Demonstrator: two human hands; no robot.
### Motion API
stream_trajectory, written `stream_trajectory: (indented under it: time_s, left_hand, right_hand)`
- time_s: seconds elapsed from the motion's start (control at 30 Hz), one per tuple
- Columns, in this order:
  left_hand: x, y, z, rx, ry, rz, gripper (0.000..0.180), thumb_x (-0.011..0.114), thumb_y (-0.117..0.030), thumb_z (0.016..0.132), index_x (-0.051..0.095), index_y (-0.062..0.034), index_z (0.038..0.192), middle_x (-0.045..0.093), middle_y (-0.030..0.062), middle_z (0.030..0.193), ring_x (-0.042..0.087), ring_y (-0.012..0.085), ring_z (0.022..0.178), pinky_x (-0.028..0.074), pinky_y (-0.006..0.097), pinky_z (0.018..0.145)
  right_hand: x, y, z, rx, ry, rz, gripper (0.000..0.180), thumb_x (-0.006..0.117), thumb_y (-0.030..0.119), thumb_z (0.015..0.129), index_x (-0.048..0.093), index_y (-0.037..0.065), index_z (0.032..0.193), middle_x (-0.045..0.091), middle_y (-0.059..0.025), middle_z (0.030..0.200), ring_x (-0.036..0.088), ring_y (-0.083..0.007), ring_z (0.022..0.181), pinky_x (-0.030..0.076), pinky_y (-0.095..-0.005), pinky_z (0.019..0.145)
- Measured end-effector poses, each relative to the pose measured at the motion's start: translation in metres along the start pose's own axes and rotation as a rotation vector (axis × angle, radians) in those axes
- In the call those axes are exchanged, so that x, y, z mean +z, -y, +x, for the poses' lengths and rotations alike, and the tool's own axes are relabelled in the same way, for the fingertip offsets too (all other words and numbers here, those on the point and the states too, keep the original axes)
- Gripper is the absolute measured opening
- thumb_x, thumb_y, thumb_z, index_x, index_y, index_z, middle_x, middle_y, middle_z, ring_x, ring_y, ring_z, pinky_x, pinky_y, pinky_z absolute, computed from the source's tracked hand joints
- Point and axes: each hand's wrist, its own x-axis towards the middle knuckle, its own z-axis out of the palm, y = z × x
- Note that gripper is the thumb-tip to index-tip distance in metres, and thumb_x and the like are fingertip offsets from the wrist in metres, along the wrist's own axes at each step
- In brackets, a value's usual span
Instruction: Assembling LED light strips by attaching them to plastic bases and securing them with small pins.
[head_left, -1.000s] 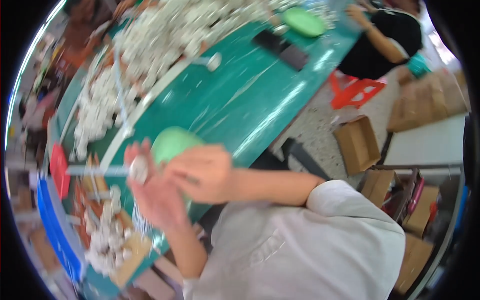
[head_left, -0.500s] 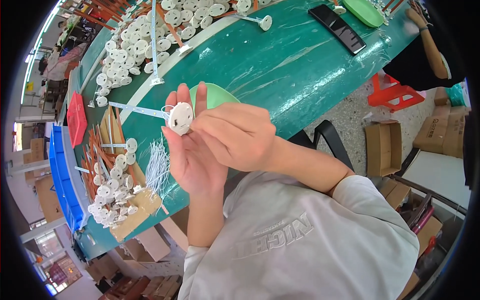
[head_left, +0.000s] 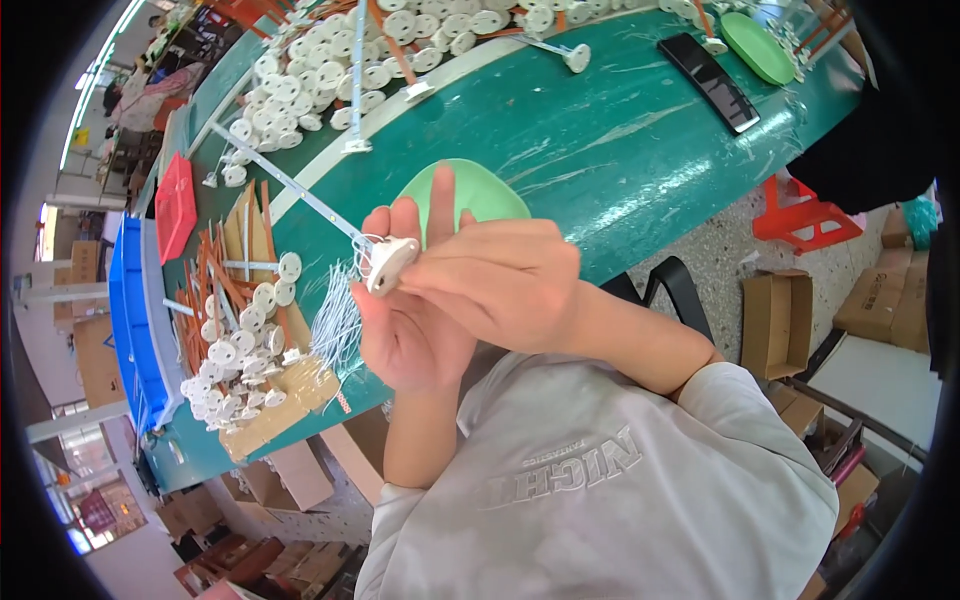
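Two bare hands meet on the near side of the green tray [head_left: 490, 190], which serves here as the landmark, and both are closed on one white disc [head_left: 390, 265] just before its left part. The left hand [head_left: 415, 335], palm up, steadies the disc between thumb and fingers, some of them partly covered by it; the right hand [head_left: 500, 280] pinches its right edge, the fingertips too hidden to make out. One pale strip [head_left: 290, 185] runs from the disc, leftward of the tray, and thin white wire loops beside the disc, how many turns I cannot tell. The hands cover the tray's near edge. Left of the tray lie one bundle of white wires [head_left: 335, 310], its strands too tangled to count, and a nearer heap of discs [head_left: 235, 360] with brown strips, overlapping beyond counting; farther left stand one blue bin [head_left: 135, 320] and one red basket [head_left: 175, 205]. Beyond the tray are one lone disc [head_left: 575, 57] on a strip and a bigger pile of discs [head_left: 320, 70], cut off above. Far right of the tray are one black phone [head_left: 708, 83], a second green tray [head_left: 757, 48], one red stool [head_left: 805, 215], and a person in black [head_left: 850, 140], mostly cut off by the dark rim.
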Motion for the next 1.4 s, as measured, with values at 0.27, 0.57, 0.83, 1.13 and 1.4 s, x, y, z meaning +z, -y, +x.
stream_trajectory:
  time_s: [0.27,0.57,0.83,1.13,1.4]
  left_hand:
    - [0.001,-0.017,-0.004,0.036,0.173,-0.014,0.054,0.042,-0.037,0.1,0.031,-0.0108,0.145,0.04,0.0071,0.148,0.007,0.0352,0.146,0.012,0.05,0.118]
    - [0.018,-0.051,-0.025,-0.009,-0.068,0.269,0.054,0.044,-0.039,0.099,0.036,-0.0048,0.141,0.048,0.0162,0.139,0.025,0.038,0.141,0.02,0.05,0.115]
    - [-0.009,-0.269,-0.06,0.548,-0.907,1.461,0.038,0.054,-0.029,0.093,0.066,0.0067,0.089,0.065,0.012,0.083,0.058,0.0128,0.065,0.045,0.023,0.059]
    - [-0.098,-0.473,-0.143,-0.389,-1.308,2.624,0.051,0.054,-0.044,0.084,0.068,0.0024,0.102,0.067,0.0253,0.092,0.062,0.0432,0.089,0.047,0.047,0.081]
    - [-0.037,-0.414,-0.121,-0.517,-1.681,2.791,0.074,0.044,-0.068,0.086,0.061,-0.0068,0.124,0.065,0.0212,0.112,0.061,0.0416,0.104,0.046,0.05,0.089]
  right_hand:
    - [0.008,0.015,0.013,0.072,0.101,0.137,0.014,0.076,0.002,0.069,0.072,0.004,0.083,0.07,-0.0082,0.077,0.067,-0.0209,0.062,0.052,-0.0277,0.053]
    - [0.028,0.042,0.022,0.152,0.253,0.059,0.014,0.077,0.003,0.068,0.071,0.002,0.08,0.07,-0.0105,0.075,0.068,-0.0249,0.065,0.052,-0.0288,0.058]
    - [0.018,0.032,0.007,0.086,0.317,0.177,0.011,0.057,0.003,0.086,0.065,-0.004,0.083,0.067,-0.0121,0.071,0.063,-0.0226,0.059,0.049,-0.0286,0.056]
    - [-0.006,0.024,0.015,0.267,0.327,-0.033,0.008,0.058,-0.003,0.084,0.065,-0.003,0.081,0.067,-0.0118,0.073,0.062,-0.0198,0.063,0.047,-0.0267,0.059]
    - [0.02,-0.03,0.047,0.185,0.473,-0.268,0.01,0.072,0.006,0.077,0.067,0.003,0.085,0.068,-0.0098,0.079,0.065,-0.021,0.063,0.051,-0.0295,0.058]
